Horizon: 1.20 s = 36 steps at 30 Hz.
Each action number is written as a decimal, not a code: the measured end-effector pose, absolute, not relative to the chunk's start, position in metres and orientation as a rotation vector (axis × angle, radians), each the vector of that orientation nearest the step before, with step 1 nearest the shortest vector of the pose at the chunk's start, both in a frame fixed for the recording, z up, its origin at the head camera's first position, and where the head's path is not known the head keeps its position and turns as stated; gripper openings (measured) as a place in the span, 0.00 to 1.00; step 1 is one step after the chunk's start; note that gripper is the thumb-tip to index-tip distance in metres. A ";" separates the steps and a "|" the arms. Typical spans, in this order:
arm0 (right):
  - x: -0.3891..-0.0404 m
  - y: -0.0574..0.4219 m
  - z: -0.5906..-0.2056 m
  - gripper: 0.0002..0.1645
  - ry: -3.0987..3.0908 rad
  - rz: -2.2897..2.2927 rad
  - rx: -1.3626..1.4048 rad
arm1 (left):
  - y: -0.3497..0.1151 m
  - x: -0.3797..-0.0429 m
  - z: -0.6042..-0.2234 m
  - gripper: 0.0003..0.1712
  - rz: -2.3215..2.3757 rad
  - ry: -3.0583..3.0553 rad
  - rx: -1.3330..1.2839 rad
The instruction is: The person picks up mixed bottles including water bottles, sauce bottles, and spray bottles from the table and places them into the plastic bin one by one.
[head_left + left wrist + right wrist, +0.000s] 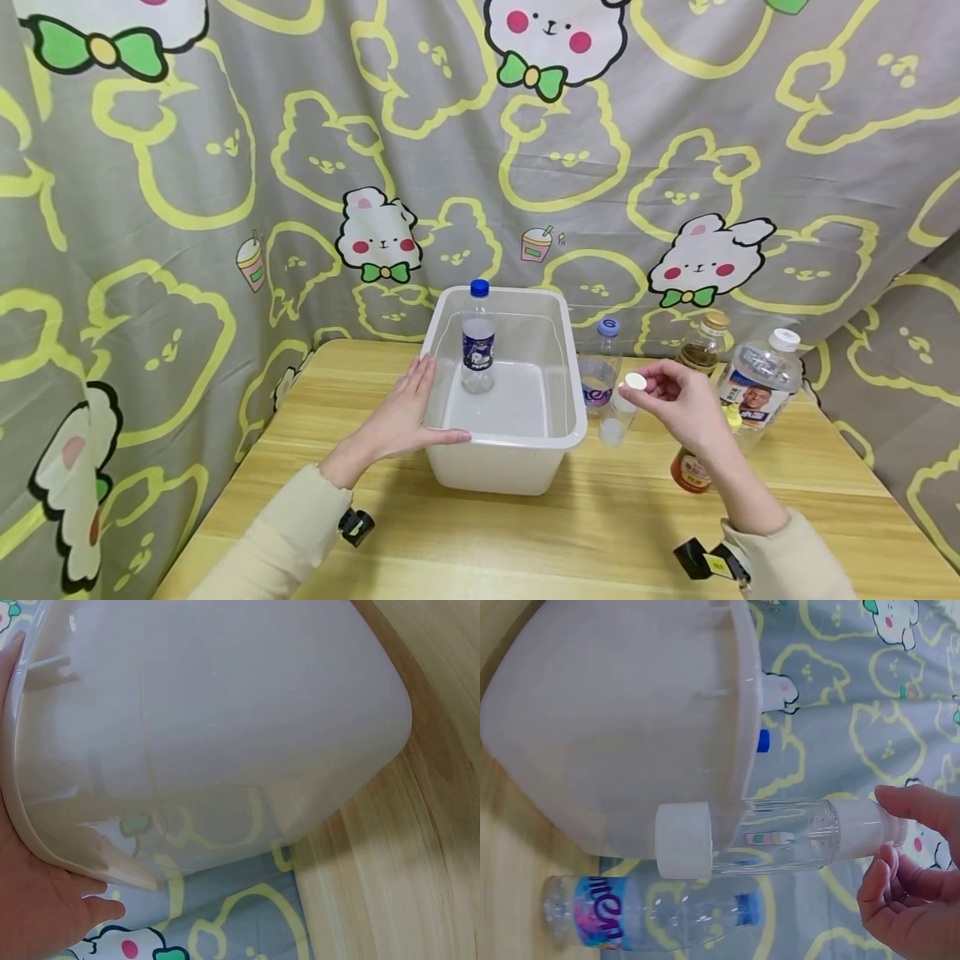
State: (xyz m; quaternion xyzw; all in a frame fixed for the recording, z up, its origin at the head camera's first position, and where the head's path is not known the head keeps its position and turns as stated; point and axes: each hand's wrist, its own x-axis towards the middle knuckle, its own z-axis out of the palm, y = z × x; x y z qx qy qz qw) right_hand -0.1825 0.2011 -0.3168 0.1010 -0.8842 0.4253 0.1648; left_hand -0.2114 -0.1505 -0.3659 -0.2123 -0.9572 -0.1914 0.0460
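Observation:
My right hand (678, 408) pinches a small clear cylindrical bottle (787, 836) by its white cap between thumb and fingertips. The bottle is upright, has a white base, and is just outside the right wall of a whitish plastic tub (495, 471). At the tub's near left corner rests my left hand (397, 417), its fingers extended along the left rim and the thumb on the front rim. A clear bottle with a blue cap and dark blue label (478, 354) stands inside the tub. Right of the tub is another blue-capped bottle (597, 371) with a purple-lettered label.
At the right of the wooden table (525, 533) stand a large clear bottle with a white cap (765, 375) and a bottle with a gold cap (701, 346). A bottle with a red label (691, 472) is partly hidden behind my right hand. A patterned curtain (450, 167) hangs behind the table.

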 end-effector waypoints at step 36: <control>-0.184 0.171 -0.240 0.16 -2.603 1.055 0.550 | -0.150 -0.211 -0.366 0.71 -0.595 -2.919 -0.646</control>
